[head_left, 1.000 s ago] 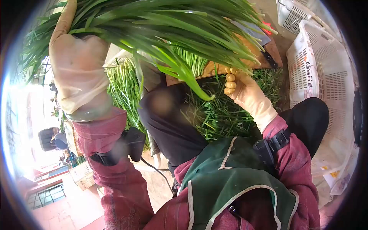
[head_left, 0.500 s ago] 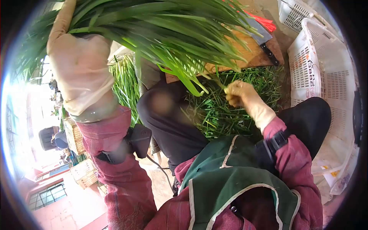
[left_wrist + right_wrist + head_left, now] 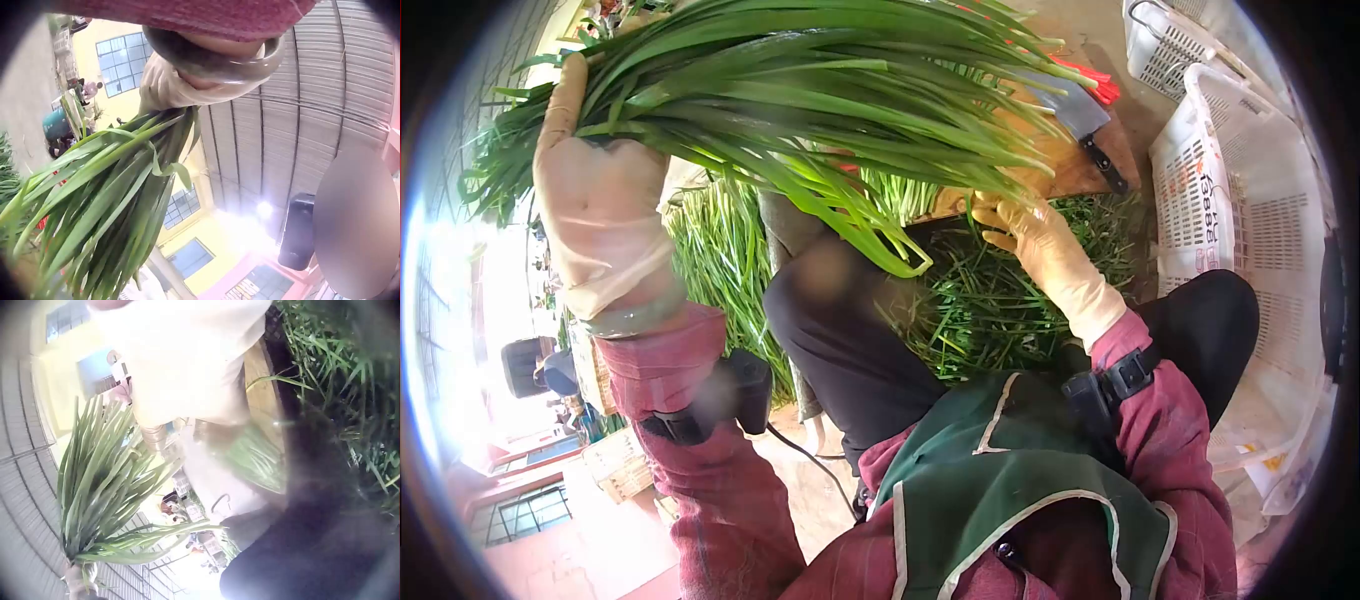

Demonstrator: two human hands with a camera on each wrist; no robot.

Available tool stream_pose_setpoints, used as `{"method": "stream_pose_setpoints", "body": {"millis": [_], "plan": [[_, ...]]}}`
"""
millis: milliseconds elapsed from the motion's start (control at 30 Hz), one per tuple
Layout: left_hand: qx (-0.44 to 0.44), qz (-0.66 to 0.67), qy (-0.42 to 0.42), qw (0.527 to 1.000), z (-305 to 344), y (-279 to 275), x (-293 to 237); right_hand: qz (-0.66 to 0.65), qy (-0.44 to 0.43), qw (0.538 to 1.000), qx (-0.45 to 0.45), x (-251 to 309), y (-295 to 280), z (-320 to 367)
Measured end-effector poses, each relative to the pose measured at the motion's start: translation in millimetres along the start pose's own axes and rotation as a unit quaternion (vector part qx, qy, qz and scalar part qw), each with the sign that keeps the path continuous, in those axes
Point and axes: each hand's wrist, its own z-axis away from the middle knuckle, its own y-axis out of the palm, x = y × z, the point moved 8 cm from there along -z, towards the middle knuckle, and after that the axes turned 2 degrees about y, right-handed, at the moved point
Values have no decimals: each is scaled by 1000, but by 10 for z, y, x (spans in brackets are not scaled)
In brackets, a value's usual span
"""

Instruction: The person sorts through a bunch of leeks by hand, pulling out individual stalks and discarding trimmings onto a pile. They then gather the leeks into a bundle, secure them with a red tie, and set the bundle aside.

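My gloved left hand point(image 3: 595, 190) grips a big bunch of garlic chives point(image 3: 800, 90) and holds it up. The long flat leaves hang to the left, and the pale stem ends point right. In the left wrist view, leaves point(image 3: 119, 187) spill below the glove point(image 3: 169, 84). My gloved right hand point(image 3: 1045, 245) is at the lower edge of the stem ends, its fingers loosely spread beside them. The right wrist view shows this glove overexposed, with its fingertips close to the stems.
Behind the bunch lies a wooden board point(image 3: 1065, 165) with a cleaver point(image 3: 1090, 125) and red ties point(image 3: 1095, 80). Loose green trimmings point(image 3: 1000, 310) cover the ground between my knees. More chives point(image 3: 720, 260) stand at the left. A white plastic basket point(image 3: 1180, 200) is at the right.
My right hand drew back from the stem ends with a thin strand, then returned to them with its fingers spread. The left hand still holds the bunch, shifted slightly.
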Motion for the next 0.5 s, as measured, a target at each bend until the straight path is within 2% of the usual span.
{"method": "stream_pose_setpoints", "body": {"millis": [33,67,167,200,233,300,333,367,400,433,467,500], "plan": [[-7,70,-44,997,1,28,59,-52,-11,999,9,95,61,16],[-16,130,-51,990,-40,-8,136,-74,-3,997,-10,148,98,19],[20,56,-10,998,-23,74,82,31,17,998,-50,85,-140,26],[77,-102,47,991,-29,132,-3,68,46,996,-41,152,-66,68],[74,-116,64,988,-28,128,-18,184,72,977,-81,143,-216,73],[65,-146,100,982,-30,140,-98,401,117,894,-161,51,-715,69],[68,-29,41,996,-103,56,-42,413,103,889,-166,4,-898,65],[63,-17,42,997,-115,63,-85,426,87,884,-171,-59,-1021,45],[57,-3,43,997,-97,73,-137,199,-13,971,-132,-36,-937,-49],[50,9,44,998,-92,69,-173,81,-25,988,-129,198,-628,-26],[62,54,23,996,-129,24,-149,-39,-36,991,-123,592,-53,83],[41,151,-19,987,-153,-16,-107,-159,-46,980,-114,817,265,151]]}}
